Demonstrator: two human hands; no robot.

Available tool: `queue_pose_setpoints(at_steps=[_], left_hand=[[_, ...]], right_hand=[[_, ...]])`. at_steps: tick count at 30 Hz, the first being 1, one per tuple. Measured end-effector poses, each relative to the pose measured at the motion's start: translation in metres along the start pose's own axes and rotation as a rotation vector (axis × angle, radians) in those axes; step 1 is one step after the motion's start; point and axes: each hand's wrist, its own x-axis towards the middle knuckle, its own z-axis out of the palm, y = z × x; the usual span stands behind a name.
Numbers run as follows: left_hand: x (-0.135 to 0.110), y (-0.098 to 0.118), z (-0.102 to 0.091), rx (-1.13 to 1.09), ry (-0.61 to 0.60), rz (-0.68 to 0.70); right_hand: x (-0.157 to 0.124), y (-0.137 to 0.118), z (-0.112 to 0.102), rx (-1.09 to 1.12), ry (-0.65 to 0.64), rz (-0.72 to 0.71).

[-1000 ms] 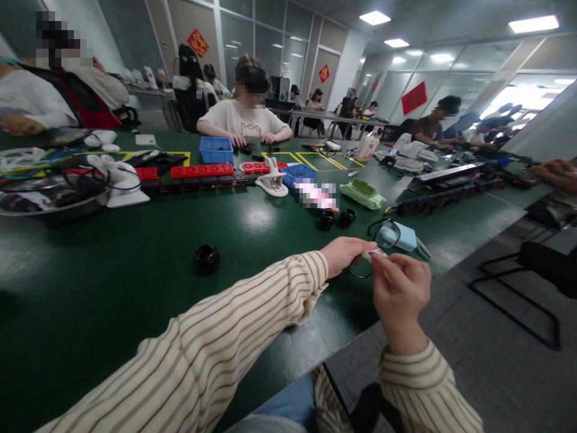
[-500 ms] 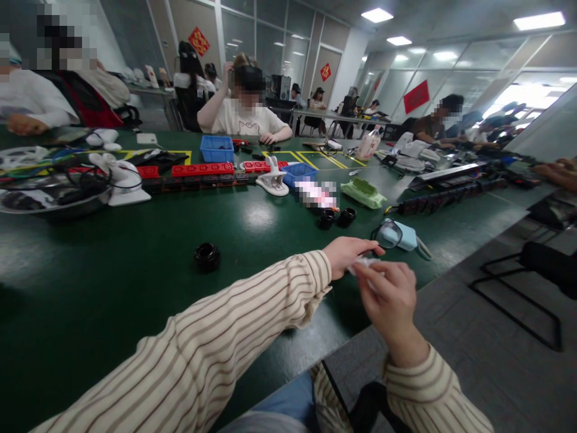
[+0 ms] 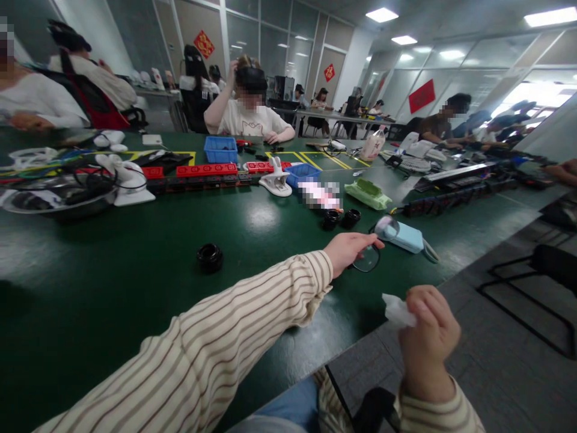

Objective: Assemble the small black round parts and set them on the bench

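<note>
A pair of dark-rimmed eyeglasses [image 3: 368,260] is pinched in my left hand [image 3: 349,249], above the green table [image 3: 148,300]. Both round lenses show, one below the fingers and one beyond them. My right hand [image 3: 433,328] is closed on a crumpled white tissue [image 3: 398,311], whose end sticks out to the left, just past the table edge. The tissue and the eyeglasses are apart. Beyond the glasses lies a light blue case [image 3: 408,237] with a strap. Two black ring-shaped parts [image 3: 330,219] stand past my left hand, and a similar black ring [image 3: 210,258] sits farther left.
A green wipes packet [image 3: 368,193] lies beyond the blue case. Blue bins [image 3: 220,149], a white clip stand [image 3: 276,181] and red strips [image 3: 206,170] line the middle. A metal bowl [image 3: 58,201] of cables is at left. A person [image 3: 250,114] sits opposite; a black chair [image 3: 554,264] stands right.
My right hand, with the tissue, has moved away from the eyeglasses, down and to the right. The lower lens is now uncovered. My left hand keeps its hold nearly in place.
</note>
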Motion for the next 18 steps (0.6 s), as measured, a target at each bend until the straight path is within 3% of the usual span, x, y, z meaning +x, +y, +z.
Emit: queue_pose_setpoints(at_steps=[5,8,13,18], left_hand=[[-0.006,-0.009,0.004,0.797,-0.072,0.394],[-0.009,-0.016,0.010,1.167,-0.103,0.516],[-0.002,-0.023,0.023,1.453,-0.115,0.511],[0.015,-0.022,0.039,1.590,-0.038,0.625]], right_hand=[[0.007,0.019,0.000,0.159,0.228,0.379],[0.015,0.026,-0.001,0.333,0.308,0.540],[0.025,0.037,-0.011,0.353,0.275,0.644],[0.035,0.046,-0.018,0.425,0.266,0.742]])
